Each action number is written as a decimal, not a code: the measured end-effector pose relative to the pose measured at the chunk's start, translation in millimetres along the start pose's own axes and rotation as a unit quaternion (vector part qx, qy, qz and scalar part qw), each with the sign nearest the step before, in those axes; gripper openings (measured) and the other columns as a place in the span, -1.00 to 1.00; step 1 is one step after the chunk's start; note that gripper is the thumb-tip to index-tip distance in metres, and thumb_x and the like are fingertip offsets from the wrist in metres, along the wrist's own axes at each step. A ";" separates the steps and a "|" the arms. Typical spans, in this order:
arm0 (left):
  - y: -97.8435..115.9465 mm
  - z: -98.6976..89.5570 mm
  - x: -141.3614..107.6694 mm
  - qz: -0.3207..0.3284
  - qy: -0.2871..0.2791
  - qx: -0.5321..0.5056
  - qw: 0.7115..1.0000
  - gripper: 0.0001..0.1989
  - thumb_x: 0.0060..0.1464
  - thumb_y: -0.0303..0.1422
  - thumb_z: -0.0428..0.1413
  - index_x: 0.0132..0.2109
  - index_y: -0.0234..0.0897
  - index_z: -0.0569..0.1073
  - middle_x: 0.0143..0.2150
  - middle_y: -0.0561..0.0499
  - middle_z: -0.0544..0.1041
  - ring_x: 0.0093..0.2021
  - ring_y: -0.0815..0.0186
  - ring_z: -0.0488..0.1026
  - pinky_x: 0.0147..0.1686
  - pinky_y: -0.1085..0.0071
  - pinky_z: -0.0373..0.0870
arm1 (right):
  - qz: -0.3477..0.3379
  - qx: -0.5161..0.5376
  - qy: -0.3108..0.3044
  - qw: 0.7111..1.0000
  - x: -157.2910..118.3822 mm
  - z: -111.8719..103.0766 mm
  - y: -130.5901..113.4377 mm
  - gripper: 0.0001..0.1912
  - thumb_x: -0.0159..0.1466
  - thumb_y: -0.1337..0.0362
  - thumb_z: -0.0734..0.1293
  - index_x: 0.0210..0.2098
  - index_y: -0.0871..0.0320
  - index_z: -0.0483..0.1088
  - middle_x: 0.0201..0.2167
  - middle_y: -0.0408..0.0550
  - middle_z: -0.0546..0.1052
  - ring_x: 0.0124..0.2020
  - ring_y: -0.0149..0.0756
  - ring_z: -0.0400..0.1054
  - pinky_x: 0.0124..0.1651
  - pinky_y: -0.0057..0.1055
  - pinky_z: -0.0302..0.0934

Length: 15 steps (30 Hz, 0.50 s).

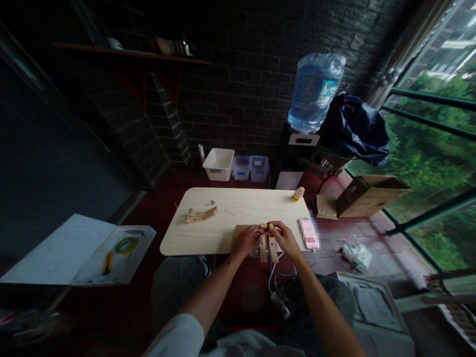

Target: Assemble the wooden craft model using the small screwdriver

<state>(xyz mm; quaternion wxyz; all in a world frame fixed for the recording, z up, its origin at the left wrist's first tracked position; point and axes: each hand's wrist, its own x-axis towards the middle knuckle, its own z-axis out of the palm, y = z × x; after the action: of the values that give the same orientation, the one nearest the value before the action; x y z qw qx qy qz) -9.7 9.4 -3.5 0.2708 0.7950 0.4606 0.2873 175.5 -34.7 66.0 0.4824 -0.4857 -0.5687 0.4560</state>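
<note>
My right hand (pixel 285 240) is closed on a small yellow-and-black piece (pixel 271 226), only partly visible between the fingertips. Close beside it, my left hand (pixel 248 241) has its fingers drawn together, and what they pinch is too small to make out. Under both hands, at the table's near edge, lies a wooden assembly (pixel 263 252) with two pale strips jutting toward me. A brown board (pixel 240 230) shows behind the left hand. Farther left on the table rests another wooden piece (pixel 201 215), with small dark metal bits (pixel 210 203) behind it.
The pale table (pixel 178 238) carries a small yellow-capped bottle (pixel 298 194) at its far right and a pink blurred item (pixel 310 233) on the right edge. A white cable and power strip (pixel 279 303) hang below. Open cases flank me; plastic bins (pixel 219 166) stand behind.
</note>
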 end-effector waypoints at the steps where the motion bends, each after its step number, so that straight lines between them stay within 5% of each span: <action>1: 0.5 -0.1 0.3 0.000 0.000 0.000 1.000 -0.81 0.17 -0.41 0.05 -0.13 -0.22 0.54 -0.09 -0.05 0.56 -0.09 0.27 0.49 -0.03 0.36 0.41 | 0.002 -0.004 -0.008 1.000 0.7 -0.1 -1.3 -0.52 0.32 -0.10 0.34 0.02 0.13 0.46 -0.07 0.04 0.61 -0.12 -0.18 0.56 -0.01 -0.22 0.45; 15: 11.6 -6.4 2.4 -0.014 -0.010 0.021 1.000 -0.84 0.20 -0.35 0.05 -0.15 -0.22 0.53 -0.05 -0.05 0.58 -0.03 0.24 0.49 0.00 0.35 0.40 | -0.015 -0.025 -0.058 0.998 5.7 6.3 -5.9 -0.54 0.34 -0.05 0.33 0.08 0.10 0.48 -0.04 0.01 0.61 -0.11 -0.23 0.53 -0.01 -0.27 0.41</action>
<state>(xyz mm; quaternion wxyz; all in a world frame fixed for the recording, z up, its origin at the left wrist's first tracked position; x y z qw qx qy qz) -6.5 7.7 9.5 0.2626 0.7969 0.4747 0.2658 168.2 -30.0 71.6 0.4432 -0.4616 -0.6139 0.4621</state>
